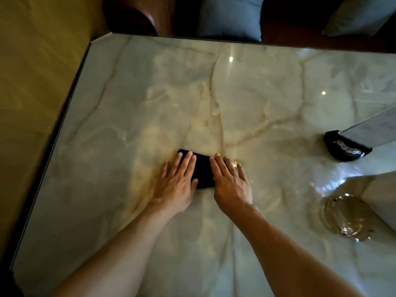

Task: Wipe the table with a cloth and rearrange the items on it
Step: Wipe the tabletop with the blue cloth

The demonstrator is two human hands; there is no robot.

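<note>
Pressing cloth (pixel 203 170): flat hands, seemingly.

1. Left and far of my hands, the marble table (pixel 128 99) lies bare.
2. Right: black sign stand (pixel 345 147), glass ashtray (pixel 342 217) and white box (pixel 381 196) obstruct me.

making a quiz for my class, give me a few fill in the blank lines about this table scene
1. Both hands, the left hand and the right hand, press flat on a folded dark ____ cloth.
2. The cloth lies on a glossy ____-patterned table.
3. The clear glass ashtray sits to the ____ of the hands.
4. Beyond the table's far edge, a light ____ cushion is visible.

Missing words: blue; marble; right; blue
</note>
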